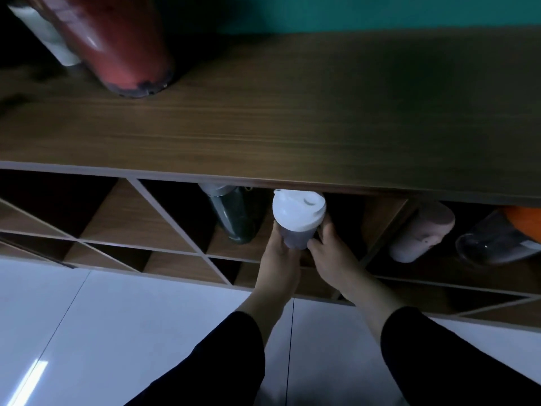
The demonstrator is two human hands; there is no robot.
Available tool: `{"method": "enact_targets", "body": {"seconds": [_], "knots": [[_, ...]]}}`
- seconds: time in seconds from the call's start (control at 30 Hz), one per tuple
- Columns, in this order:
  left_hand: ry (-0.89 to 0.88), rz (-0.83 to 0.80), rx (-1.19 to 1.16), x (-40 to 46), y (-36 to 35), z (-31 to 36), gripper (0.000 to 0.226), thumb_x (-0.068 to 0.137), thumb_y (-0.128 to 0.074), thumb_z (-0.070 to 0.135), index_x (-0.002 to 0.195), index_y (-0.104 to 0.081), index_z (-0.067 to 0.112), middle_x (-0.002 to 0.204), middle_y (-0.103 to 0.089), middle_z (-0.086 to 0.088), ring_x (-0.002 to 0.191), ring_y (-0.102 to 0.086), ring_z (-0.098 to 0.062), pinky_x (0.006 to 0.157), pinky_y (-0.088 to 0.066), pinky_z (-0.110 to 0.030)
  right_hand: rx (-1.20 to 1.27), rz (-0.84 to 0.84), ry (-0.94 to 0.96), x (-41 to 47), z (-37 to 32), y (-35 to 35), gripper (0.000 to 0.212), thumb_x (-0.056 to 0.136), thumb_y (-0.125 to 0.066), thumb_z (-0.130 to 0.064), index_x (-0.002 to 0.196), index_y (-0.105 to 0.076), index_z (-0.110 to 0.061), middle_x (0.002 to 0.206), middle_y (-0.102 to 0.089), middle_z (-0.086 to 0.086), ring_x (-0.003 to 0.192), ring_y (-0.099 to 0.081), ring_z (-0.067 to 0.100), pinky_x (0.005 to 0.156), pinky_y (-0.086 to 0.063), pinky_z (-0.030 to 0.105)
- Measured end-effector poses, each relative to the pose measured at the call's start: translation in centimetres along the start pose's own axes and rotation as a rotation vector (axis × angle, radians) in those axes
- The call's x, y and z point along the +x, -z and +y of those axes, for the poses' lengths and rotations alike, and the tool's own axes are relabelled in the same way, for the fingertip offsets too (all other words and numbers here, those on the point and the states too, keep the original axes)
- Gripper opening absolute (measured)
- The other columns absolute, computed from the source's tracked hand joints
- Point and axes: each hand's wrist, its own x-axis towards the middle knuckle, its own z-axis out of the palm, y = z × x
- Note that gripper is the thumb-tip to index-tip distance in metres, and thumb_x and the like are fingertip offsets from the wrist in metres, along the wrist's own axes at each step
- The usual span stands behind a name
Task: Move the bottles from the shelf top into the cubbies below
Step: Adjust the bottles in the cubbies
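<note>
A shaker bottle with a white lid [298,213] and a dark body sits at the mouth of a cubby just under the wooden shelf top [292,118]. My left hand [279,259] grips its body from the left and my right hand [330,256] holds it from the right. A dark green bottle [234,215] stands in the same cubby to the left. On the shelf top at the far left stand a large red bottle [117,45] and a white bottle [44,33] behind it.
The cubby to the right holds a pale pink bottle [418,232] and a clear dark bottle [494,241] with something orange [524,221] beside it. Diagonal dividers split the cubbies [164,218] to the left. A white tiled floor [117,332] lies below.
</note>
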Motion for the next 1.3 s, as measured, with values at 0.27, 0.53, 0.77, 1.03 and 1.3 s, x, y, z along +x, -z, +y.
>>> {"method": "enact_targets", "body": {"seconds": [0.27, 0.53, 0.77, 1.03, 1.3], "knots": [[0.128, -0.037, -0.049, 2.4, 0.5, -0.2, 0.067, 0.086, -0.061, 0.022, 0.15, -0.042, 0.034, 0.14, -0.06, 0.013, 0.13, -0.054, -0.01, 0.113, -0.043, -0.04, 0.104, 0.189, -0.017, -1.6, 0.7, -0.7, 0.07, 0.092, -0.051, -0.001, 0.154, -0.023, -0.019, 0.156, -0.034, 0.005, 0.143, -0.033, 0.021, 0.104, -0.026, 0.022], [0.042, -0.065, -0.046, 1.3, -0.5, -0.8, 0.052, 0.102, -0.051, 0.027, 0.151, -0.039, 0.04, 0.144, -0.057, 0.018, 0.133, -0.052, -0.005, 0.115, -0.042, -0.04, 0.119, 0.11, -0.065, -1.6, 0.7, -0.6, 0.069, 0.094, -0.047, -0.005, 0.154, -0.02, -0.024, 0.153, -0.04, 0.004, 0.135, -0.043, 0.024, 0.096, -0.033, 0.022], [0.096, 0.058, -0.016, 0.9, -0.6, -1.2, 0.053, 0.097, -0.049, 0.025, 0.149, -0.044, 0.033, 0.143, -0.059, 0.013, 0.132, -0.054, -0.01, 0.11, -0.045, -0.037, 0.038, 0.04, -0.164, -1.9, 1.2, -0.6, 0.074, 0.097, -0.048, -0.013, 0.157, -0.006, -0.025, 0.153, -0.041, 0.01, 0.133, -0.046, 0.033, 0.093, -0.037, 0.029], [0.145, 0.655, -0.261, -0.2, 4.8, 0.4, 0.016, 0.099, -0.048, 0.016, 0.097, -0.063, 0.019, 0.089, -0.066, -0.005, 0.086, -0.061, -0.026, 0.073, -0.049, -0.036, -0.142, -0.091, -0.081, -4.9, -0.5, -4.5, 0.053, 0.099, -0.046, -0.019, 0.151, -0.034, -0.02, 0.147, -0.05, 0.01, 0.131, -0.05, 0.024, 0.1, -0.04, 0.028], [0.255, 0.441, -0.29, 1.5, 8.8, 0.8, 0.056, 0.098, -0.038, 0.017, 0.153, -0.035, 0.029, 0.134, -0.06, -0.001, 0.107, -0.061, -0.014, 0.097, -0.05, -0.034, 0.102, -0.119, 0.053, -1.8, -4.7, -8.0, 0.062, 0.098, -0.041, -0.018, 0.155, -0.02, -0.03, 0.159, -0.033, -0.003, 0.144, -0.034, 0.014, 0.111, -0.03, 0.027]]}}
